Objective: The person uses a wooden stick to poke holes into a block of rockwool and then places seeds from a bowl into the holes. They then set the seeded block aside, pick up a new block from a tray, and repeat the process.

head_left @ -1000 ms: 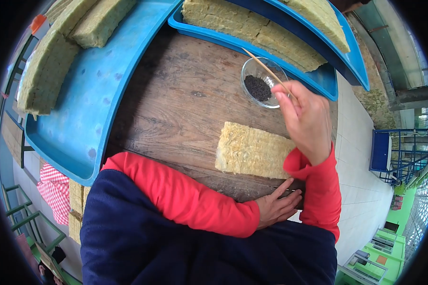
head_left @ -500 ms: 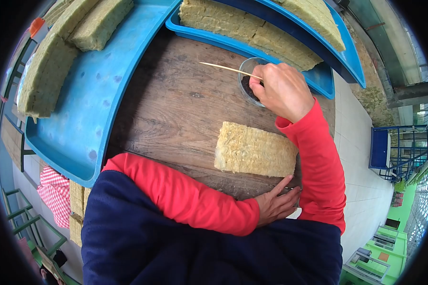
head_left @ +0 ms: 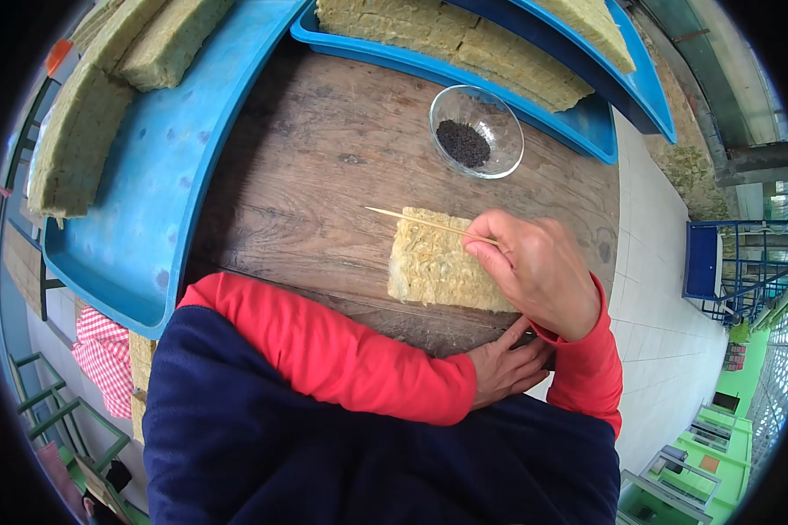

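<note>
My right hand (head_left: 547, 271) pinches a thin wooden skewer (head_left: 420, 220) by one end, above a yellowish rockwool slab (head_left: 446, 271). The skewer's pointed tip reaches left past the slab's far corner. The slab lies flat on the wooden table, its right end hidden behind the hand. My left hand (head_left: 510, 366) rests at the near table edge with its fingers stretched out, just below the slab and beside my right sleeve. Beyond the slab stands a clear glass bowl (head_left: 508, 144) with a small heap of dark seed-like grains (head_left: 464, 143) in it.
A large blue tray (head_left: 153, 188) at the left carries rockwool blocks (head_left: 83, 136). At the back, a narrower blue tray (head_left: 600, 136) holds a long rockwool row (head_left: 446, 44), and another blue tray (head_left: 652, 96) overlaps it. A red-checked cloth (head_left: 105, 359) hangs at the lower left.
My right hand has moved from the glass bowl back toward me, over the rockwool slab, still pinching the skewer. The bowl now shows fully. My left hand stays near the table edge.
</note>
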The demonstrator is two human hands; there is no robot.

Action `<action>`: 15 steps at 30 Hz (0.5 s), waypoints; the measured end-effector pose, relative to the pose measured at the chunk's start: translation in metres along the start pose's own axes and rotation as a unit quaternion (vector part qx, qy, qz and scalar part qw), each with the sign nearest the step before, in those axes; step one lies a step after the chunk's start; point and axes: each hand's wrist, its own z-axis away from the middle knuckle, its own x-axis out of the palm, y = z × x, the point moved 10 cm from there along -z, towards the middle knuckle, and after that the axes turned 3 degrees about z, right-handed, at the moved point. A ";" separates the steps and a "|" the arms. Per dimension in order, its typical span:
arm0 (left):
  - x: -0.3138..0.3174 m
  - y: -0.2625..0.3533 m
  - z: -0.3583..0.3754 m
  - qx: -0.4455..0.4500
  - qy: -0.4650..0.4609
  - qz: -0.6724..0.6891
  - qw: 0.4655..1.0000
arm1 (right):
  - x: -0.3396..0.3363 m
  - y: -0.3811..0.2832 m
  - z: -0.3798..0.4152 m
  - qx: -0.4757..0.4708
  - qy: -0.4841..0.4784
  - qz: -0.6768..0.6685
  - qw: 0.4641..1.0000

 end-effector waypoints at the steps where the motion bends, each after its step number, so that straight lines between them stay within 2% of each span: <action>1: 0.000 0.000 0.000 0.001 -0.001 0.000 1.000 | 0.000 0.001 0.000 0.007 0.000 -0.004 1.000; 10: -0.001 0.000 0.000 0.020 -0.018 -0.002 1.000 | -0.008 0.003 0.001 0.010 0.018 -0.028 0.999; 15: -0.001 0.000 -0.002 0.022 -0.026 0.004 0.999 | -0.015 0.012 0.001 0.029 0.030 0.002 0.999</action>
